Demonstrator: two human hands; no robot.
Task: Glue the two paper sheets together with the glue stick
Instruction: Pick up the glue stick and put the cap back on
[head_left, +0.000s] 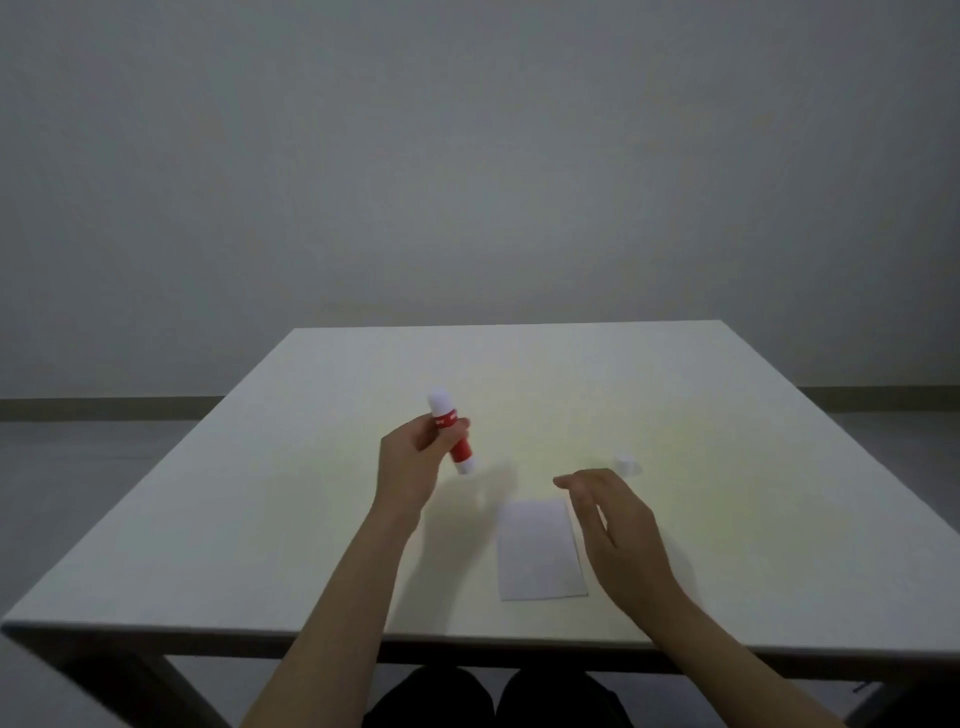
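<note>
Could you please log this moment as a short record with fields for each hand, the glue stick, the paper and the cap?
left hand: grip closed around the glue stick, raised above the table
right hand: open, empty, beside the paper's right edge
glue stick: red body, tilted, white end up
paper: white, flat on the table; only one sheet can be made out
cap: small, white, on the table beyond the right hand
</note>
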